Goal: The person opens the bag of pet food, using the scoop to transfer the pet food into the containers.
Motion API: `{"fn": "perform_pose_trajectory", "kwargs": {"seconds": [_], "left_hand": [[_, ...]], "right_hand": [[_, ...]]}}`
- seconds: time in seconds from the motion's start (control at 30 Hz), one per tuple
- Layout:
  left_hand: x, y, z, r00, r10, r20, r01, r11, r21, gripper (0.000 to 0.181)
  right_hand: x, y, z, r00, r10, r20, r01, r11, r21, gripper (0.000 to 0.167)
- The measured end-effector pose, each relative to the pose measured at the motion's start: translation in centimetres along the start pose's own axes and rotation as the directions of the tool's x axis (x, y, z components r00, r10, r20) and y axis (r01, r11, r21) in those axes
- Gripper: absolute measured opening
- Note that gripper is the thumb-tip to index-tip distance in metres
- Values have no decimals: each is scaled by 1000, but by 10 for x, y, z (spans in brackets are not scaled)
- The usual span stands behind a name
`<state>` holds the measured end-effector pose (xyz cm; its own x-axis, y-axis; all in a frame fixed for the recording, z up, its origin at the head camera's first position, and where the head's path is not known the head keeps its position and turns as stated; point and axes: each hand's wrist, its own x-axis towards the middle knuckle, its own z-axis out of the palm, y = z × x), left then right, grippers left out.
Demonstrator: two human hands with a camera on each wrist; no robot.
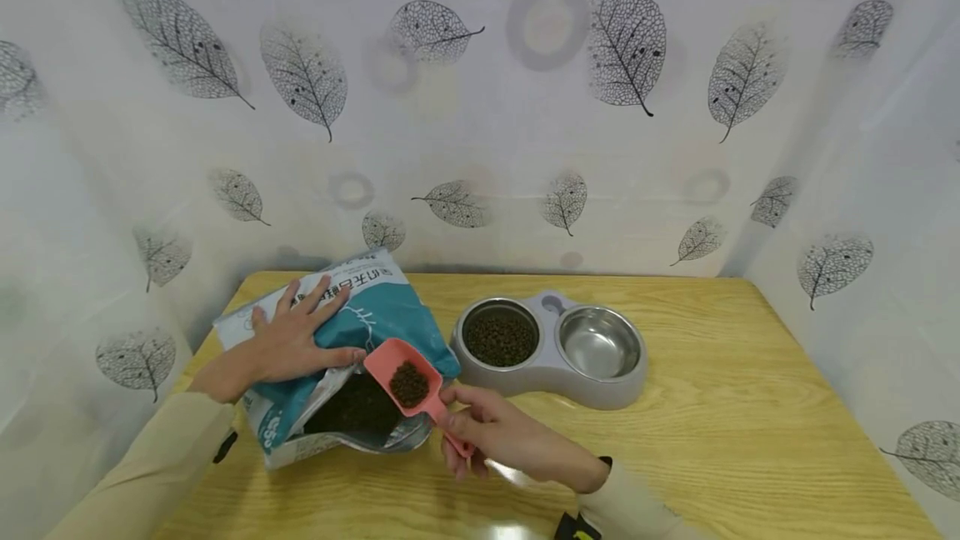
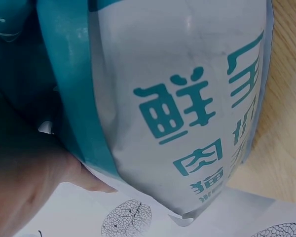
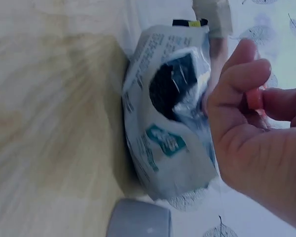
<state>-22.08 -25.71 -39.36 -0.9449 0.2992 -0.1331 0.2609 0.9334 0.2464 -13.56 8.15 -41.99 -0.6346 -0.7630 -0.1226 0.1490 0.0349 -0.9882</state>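
Observation:
A pink scoop (image 1: 382, 357) with brown kibble (image 1: 409, 384) in it is held by its handle in my right hand (image 1: 510, 436), above the mouth of the teal and white pet food bag (image 1: 397, 298). The bag lies on its side with its opening toward me, dark kibble (image 1: 356, 407) showing inside. My left hand (image 1: 288, 344) rests spread out on top of the bag. In the right wrist view, fingers and thumb pinch the pink handle (image 3: 255, 98); the scoop's bowl is hidden there. Printed characters cover the bag (image 2: 172, 108) in the left wrist view.
Behind the scoop, a grey double feeder (image 1: 536, 377) stands on the wooden table (image 1: 720, 407). Its left steel bowl (image 1: 468, 323) holds kibble; its right steel bowl (image 1: 600, 344) is bare. A white leaf-print curtain (image 1: 495, 132) surrounds the table at the back and sides.

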Motion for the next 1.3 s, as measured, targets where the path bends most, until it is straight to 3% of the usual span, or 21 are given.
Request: {"fn": "perform_pose_trajectory", "kwargs": {"seconds": [0.23,0.4,0.5,0.63,0.77,0.87,1.03,1.17,1.3], "left_hand": [[-1,-1,1,1000,-3,1,3,1000,4,108],[1,-2,2,1000,-2,4,2,1000,8,109],[1,-1,1,1000,-2,9,2,1000,-2,112],[0,0,1,1000,-2,8,2,1000,-5,116],[0,2,3,1000,-16,-11,16,1000,2,114],[1,3,6,999,-40,-21,40,999,12,111],[5,5,8,995,-90,-41,90,996,15,108],[9,9,7,991,-125,-43,125,992,-21,111],[10,11,5,992,-126,-16,125,992,-33,113]], "right_hand": [[-28,-14,-42,993,33,-114,-30,999,24,33],[-54,-20,-77,965,68,-253,-76,997,-22,31],[-71,-20,-98,928,71,-365,-120,987,-111,37],[-94,-17,-122,846,74,-527,-248,931,-268,42],[-115,-13,-139,764,18,-645,-398,799,-450,43],[-127,-10,-147,731,-46,-681,-470,690,-551,43],[-133,-4,-151,714,-161,-681,-500,563,-658,32],[-131,5,-150,717,-297,-631,-492,427,-759,19],[-130,16,-146,716,-480,-507,-474,199,-858,8]]}}
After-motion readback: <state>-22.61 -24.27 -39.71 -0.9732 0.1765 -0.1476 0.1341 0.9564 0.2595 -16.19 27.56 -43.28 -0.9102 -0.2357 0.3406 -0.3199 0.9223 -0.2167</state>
